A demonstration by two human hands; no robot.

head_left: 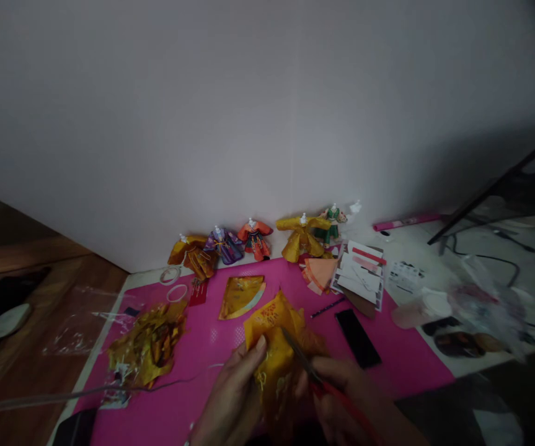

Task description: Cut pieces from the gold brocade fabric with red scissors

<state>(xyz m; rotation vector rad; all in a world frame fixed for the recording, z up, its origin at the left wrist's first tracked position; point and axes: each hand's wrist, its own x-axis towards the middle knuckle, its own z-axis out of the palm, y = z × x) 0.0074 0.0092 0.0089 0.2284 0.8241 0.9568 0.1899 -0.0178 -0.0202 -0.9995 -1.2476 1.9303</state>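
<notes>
Near the front middle of the table, my left hand (239, 387) is closed on a piece of yellow patterned fabric (271, 353), with the thumb lying on top. My right hand (336, 390) grips red-handled scissors (305, 362), whose dark blades lie against the right side of the fabric. Whether the blades are parted is too blurred to tell. Just behind the fabric, a cut yellow piece (243, 297) with a pale curved edge rests on the pink mat (197, 347). The lower part of the fabric hangs between my hands.
Several small dressed figures (255, 238) stand along the wall. A pile of yellow scraps (150, 347) lies left. To the right are a black phone (358, 337), papers (361, 272), a pen (327, 308), a white-lidded container (423, 308) and cables. A thin cord crosses the left front.
</notes>
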